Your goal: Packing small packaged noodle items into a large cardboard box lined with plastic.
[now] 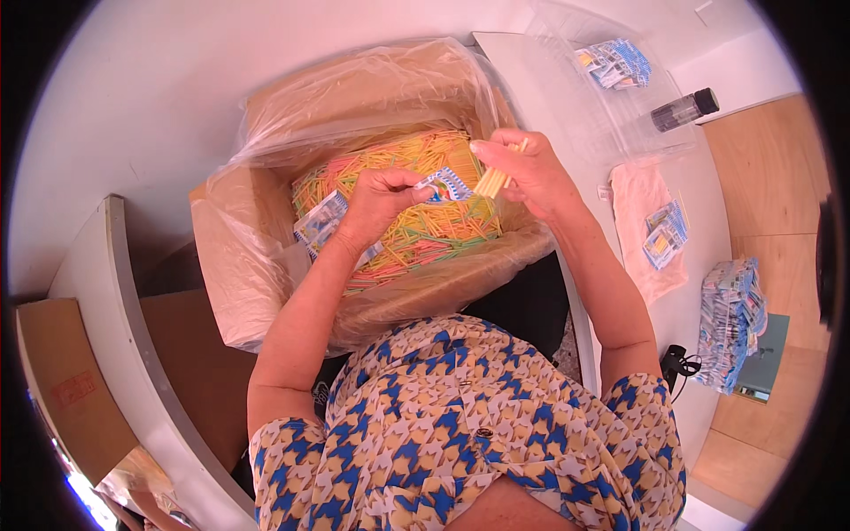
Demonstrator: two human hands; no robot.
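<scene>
1 packet (450, 185) in hand, its sticks (492, 183) apparently still outside

Above a plastic-lined carton (232, 265), a person's left hand (382, 203) pinches the small blue-and-white packet; the right hand (531, 173) grips the pale yellow bunch just beside it. More packets lie in the carton, on a pink cloth (636, 190), in a clear tray (611, 119) and in a stack (729, 323) at right; whether they are filled, I cannot tell. Many loose sticks (425, 234) are left in the carton.
</scene>
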